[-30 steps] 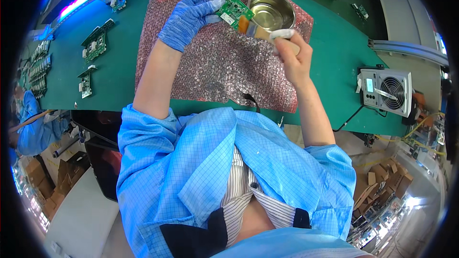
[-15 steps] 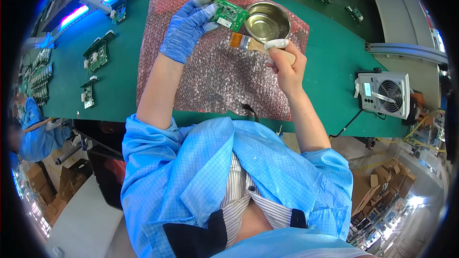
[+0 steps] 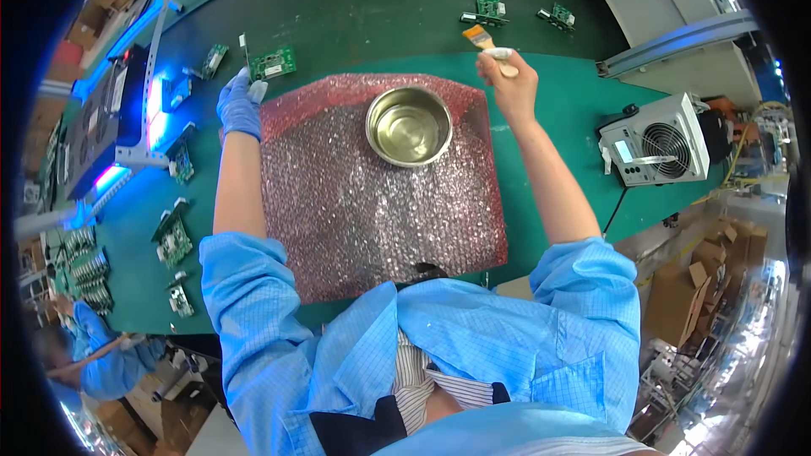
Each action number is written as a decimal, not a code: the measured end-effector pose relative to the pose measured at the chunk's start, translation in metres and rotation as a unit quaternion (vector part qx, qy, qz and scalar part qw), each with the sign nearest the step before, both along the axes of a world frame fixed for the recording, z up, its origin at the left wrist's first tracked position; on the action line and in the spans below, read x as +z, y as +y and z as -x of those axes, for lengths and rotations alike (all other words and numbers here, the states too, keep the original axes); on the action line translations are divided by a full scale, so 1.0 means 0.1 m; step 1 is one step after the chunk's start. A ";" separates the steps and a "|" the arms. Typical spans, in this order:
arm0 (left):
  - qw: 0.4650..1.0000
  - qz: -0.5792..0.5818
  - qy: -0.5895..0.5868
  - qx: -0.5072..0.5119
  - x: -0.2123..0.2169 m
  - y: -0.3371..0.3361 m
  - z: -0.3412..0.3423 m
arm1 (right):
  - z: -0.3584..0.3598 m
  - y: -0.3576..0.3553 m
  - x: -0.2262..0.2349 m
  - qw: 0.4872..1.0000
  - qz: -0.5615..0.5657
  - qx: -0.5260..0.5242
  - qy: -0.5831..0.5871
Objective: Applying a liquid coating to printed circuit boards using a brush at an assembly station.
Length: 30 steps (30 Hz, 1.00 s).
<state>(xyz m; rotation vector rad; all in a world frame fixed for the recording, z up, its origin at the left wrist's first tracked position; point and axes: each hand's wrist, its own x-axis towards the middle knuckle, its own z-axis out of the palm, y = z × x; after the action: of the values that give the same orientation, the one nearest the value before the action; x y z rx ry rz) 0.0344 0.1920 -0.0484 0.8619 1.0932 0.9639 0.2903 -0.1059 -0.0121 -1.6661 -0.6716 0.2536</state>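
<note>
My left hand (image 3: 241, 105), in a blue knitted glove, reaches to the far left of the pink bubble-wrap mat. Its fingers are closed on the near left edge of a green circuit board (image 3: 274, 63) with a tall white-tipped part on it. My right hand (image 3: 514, 89) is bare except for a white finger cover. It grips the pale wooden handle of a flat brush (image 3: 478, 37), whose orange-brown bristles point away from me. Between my arms a round metal bowl (image 3: 409, 127) stands on the bubble-wrap mat (image 3: 355, 219), with some yellowish liquid apparently inside.
Circuit boards lie at the far right (image 3: 490, 8) and along the left side (image 3: 173, 241) of the green table (image 3: 355, 25). A purple-lit fan unit (image 3: 118, 105) stands left, a white fan box (image 3: 655, 143) right. Another person's blue sleeve (image 3: 118, 367) shows at the lower left.
My left hand has carried the circuit board away from beside the bowl to the far left. My right hand has lifted the brush away from the bowl, toward the far right.
</note>
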 end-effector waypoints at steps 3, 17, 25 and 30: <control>0.984 -0.171 0.035 -0.036 -0.16 0.22 0.13 | -0.37 0.24 -0.01 0.967 0.080 -0.050 -0.238; 0.997 -0.011 -0.023 -0.077 0.40 -1.11 0.43 | -1.03 0.96 -0.45 0.837 0.301 0.054 -0.454; 0.948 -0.203 0.110 -0.220 0.34 -1.28 0.02 | 0.04 1.20 0.18 0.949 0.056 0.165 -0.264; 0.896 -0.326 0.245 -0.175 0.50 -1.59 -0.14 | 1.00 1.12 0.61 0.962 -0.025 0.234 -0.140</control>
<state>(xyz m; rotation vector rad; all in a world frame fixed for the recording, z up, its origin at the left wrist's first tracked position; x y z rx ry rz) 0.0484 0.0330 0.0012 1.8671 0.9759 0.8257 0.1903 0.0062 0.0492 -1.4887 -1.2791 0.3356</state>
